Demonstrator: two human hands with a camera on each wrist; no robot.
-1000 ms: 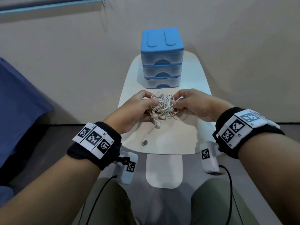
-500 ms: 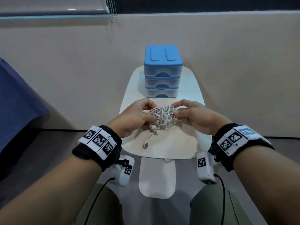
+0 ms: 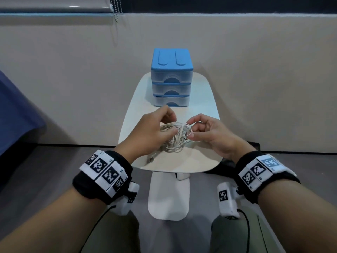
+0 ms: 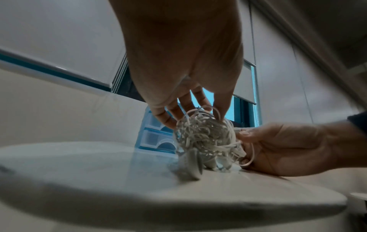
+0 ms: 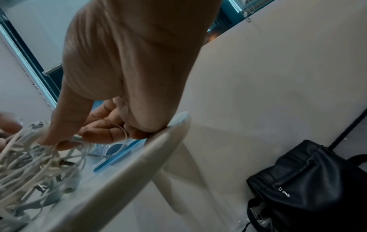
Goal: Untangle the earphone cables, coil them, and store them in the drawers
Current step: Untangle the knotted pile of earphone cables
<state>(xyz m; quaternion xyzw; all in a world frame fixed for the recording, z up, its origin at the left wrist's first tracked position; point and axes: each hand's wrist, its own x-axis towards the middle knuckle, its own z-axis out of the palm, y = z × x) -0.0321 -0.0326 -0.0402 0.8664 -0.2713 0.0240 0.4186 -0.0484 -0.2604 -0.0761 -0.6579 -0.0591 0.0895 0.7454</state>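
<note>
Tangled earphone cables [image 3: 176,138] on the near part of the small white table [image 3: 204,161], left hand [image 3: 151,132] and right hand [image 3: 209,133] both pinching strands, blue drawers [image 3: 171,79] closed at the far end, black bag [image 5: 309,180] on the floor right, bundle now nearer than before

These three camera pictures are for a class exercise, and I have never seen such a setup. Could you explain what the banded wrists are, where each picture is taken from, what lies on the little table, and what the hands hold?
No machine here: a person works with bare hands. The black wristbands with square patterned tags carry small cameras. One picture comes from a head-worn camera looking down; the other two look along each hand from the wrist.

On the white table stands a blue drawer unit with three closed drawers. In front of it lies a tangled ball of white earphone cables. The left hand grips the ball from above; the right hand pinches a strand at its side. A black bag sits on the floor.
</note>
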